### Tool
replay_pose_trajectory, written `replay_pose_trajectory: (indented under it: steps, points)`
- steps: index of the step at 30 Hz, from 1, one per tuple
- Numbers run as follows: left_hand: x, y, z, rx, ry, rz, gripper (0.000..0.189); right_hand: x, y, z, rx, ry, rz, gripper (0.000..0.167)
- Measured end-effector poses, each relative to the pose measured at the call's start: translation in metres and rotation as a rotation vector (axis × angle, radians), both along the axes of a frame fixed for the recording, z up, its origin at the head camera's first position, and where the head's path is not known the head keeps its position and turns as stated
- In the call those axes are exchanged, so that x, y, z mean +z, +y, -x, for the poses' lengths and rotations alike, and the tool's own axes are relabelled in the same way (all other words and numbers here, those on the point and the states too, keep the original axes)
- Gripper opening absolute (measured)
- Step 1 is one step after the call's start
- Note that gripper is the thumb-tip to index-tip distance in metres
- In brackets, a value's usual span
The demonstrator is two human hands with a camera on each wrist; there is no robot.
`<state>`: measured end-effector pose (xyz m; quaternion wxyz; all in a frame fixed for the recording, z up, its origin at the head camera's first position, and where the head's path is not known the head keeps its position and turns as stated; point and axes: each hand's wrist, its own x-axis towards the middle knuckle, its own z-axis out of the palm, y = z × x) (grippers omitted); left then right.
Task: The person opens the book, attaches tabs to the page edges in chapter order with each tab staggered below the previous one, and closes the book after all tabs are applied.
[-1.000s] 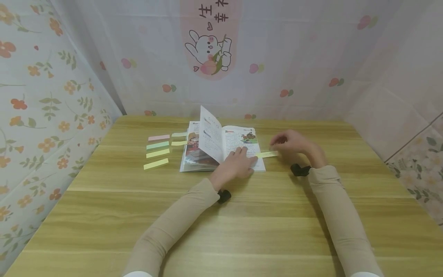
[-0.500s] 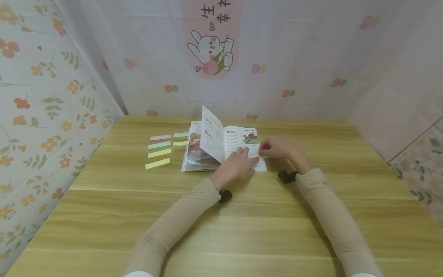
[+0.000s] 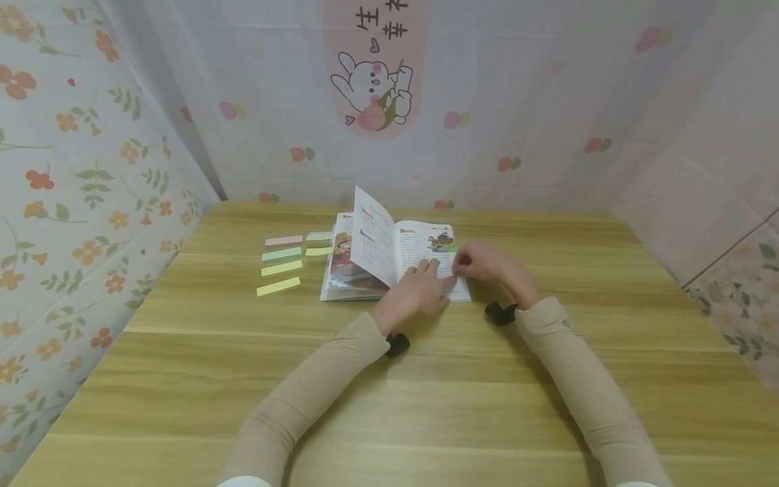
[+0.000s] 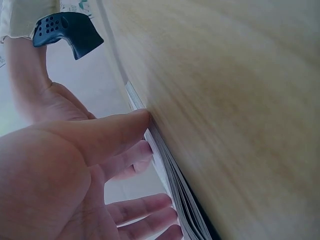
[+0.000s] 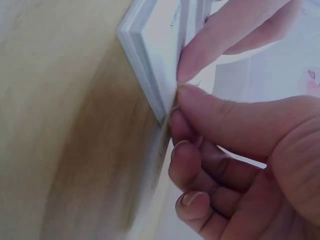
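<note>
An illustrated book (image 3: 420,240) lies open on the table, one leaf (image 3: 373,233) standing half-raised near its middle. My left hand (image 3: 418,289) rests on the right-hand page with fingers extended; in the left wrist view its thumb (image 4: 120,132) lies along the page-block edge. At the right edge of the book, my right hand (image 3: 483,262) pinches a narrow sticky strip between thumb and curled fingers. The right wrist view shows the strip (image 5: 159,155) running down past the page corner, close to a left fingertip (image 5: 192,65). In the head view the hands hide the strip.
Left of the book lie a pink strip (image 3: 284,241), a green strip (image 3: 282,254) and two yellow strips (image 3: 278,287). A pale green tab (image 3: 319,236) and a yellow tab (image 3: 319,251) stick out from the book's left side. Patterned curtains (image 3: 523,108) surround the table.
My right hand has moved left to the page edge, and the yellow strip that showed between the hands is now covered. My left hand has stayed on the page.
</note>
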<state>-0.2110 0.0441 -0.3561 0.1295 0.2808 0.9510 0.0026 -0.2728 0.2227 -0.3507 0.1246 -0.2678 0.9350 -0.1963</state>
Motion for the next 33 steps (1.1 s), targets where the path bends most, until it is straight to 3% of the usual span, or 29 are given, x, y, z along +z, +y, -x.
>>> replay_pose_trajectory:
  steps: [9, 22, 33]
  points:
    - [0.0018, 0.0004, -0.0017, -0.007, -0.001, 0.021, 0.054, 0.0041, 0.0032, -0.0027, -0.009, -0.013, 0.0, 0.013]
    - [0.0024, -0.0018, -0.0019, -0.013, -0.006, 0.013, 0.056, 0.0025, 0.0024, -0.0044, -0.085, -0.02, 0.011, 0.014]
    - [0.0035, -0.0051, -0.004, -0.034, -0.005, 0.015, 0.056, 0.003, 0.0032, -0.0074, -0.077, -0.016, -0.023, 0.014]
